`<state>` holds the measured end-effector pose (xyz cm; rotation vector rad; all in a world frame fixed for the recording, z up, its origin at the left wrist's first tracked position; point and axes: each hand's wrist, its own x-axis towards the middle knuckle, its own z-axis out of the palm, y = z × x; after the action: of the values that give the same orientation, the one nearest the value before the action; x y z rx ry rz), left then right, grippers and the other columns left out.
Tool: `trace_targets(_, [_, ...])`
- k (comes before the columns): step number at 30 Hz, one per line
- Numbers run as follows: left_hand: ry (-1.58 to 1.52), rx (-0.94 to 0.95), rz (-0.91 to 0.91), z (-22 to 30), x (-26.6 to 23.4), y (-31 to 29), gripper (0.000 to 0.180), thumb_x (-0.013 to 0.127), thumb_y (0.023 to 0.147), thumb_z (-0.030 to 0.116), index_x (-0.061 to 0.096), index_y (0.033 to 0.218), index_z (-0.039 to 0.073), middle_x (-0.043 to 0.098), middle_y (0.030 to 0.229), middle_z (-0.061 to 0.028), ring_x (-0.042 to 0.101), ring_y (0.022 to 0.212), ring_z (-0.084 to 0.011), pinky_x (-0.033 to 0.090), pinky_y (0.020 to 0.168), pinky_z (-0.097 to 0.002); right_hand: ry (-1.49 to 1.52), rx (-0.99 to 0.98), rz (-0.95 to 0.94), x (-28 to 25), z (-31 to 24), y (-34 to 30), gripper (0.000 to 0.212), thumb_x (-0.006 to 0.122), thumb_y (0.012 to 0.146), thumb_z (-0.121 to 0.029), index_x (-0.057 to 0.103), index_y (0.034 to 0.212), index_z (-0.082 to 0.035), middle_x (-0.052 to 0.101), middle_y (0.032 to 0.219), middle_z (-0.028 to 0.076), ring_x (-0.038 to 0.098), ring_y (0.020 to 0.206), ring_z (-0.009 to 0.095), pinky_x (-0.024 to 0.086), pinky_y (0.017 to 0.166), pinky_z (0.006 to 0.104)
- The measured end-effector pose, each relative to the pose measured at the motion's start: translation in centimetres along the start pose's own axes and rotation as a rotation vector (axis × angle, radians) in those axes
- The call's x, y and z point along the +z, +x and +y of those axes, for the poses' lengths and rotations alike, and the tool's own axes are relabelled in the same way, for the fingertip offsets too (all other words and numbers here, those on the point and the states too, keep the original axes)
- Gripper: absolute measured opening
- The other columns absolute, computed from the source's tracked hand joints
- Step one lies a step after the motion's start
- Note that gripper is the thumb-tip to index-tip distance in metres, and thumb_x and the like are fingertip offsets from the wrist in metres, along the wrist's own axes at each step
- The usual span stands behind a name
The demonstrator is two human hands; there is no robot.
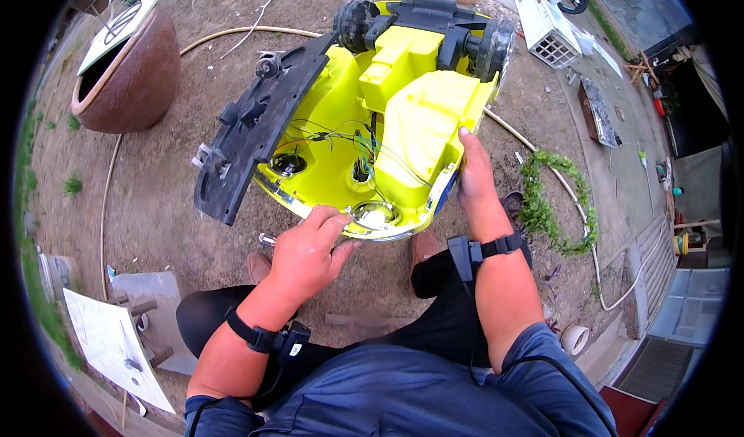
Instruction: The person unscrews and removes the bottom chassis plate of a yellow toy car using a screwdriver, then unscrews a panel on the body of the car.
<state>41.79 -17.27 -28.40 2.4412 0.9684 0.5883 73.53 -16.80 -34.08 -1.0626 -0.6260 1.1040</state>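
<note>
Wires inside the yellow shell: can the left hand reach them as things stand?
Probably yes: the left hand is at the near rim of the yellow shell, whose open side leaves the wires uncovered.

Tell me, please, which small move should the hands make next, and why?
Probably the left hand should tuck the thin wires deeper into the upturned yellow toy-car body: they spread loosely across its open inside, beside the slanting black plastic panel, while the right hand holds the body's right side.

Navy short-sleeved shirt, black trousers, black forearm straps; black cables, brownish shoes
</note>
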Motion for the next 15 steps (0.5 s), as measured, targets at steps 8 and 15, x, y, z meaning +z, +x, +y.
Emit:
trace_targets(8, [-0.082, -0.002, -0.102, -1.6, -2.6, 2.0, 0.038, 0.082, 0.082, 0.017, 0.068, 0.115, 0.006, 0.067, 0.111, -0.0118, 0.071, 0.087, -0.0347, 0.059, 0.073, -0.0408, -0.01, -0.04, 0.177, 0.6, -1.2, 3.5, 0.045, 0.053, 0.107, -0.03, 0.056, 0.134, 0.005, 0.067, 0.13, 0.019, 0.068, 0.115, 0.027, 0.054, 0.101, 0.0374])
trace_targets(15, [-0.121, 0.002, -0.178, -3.8, -4.9, 3.9, 0.04, 0.081, 0.082, 0.017, 0.068, 0.118, 0.004, 0.067, 0.113, -0.0117, 0.071, 0.088, -0.0335, 0.059, 0.072, -0.0405, -0.167, 0.013, 0.292, 1.1, -2.2, 6.5, 0.042, 0.057, 0.103, -0.023, 0.053, 0.134, 0.006, 0.067, 0.128, 0.018, 0.067, 0.116, 0.026, 0.053, 0.102, 0.0379])
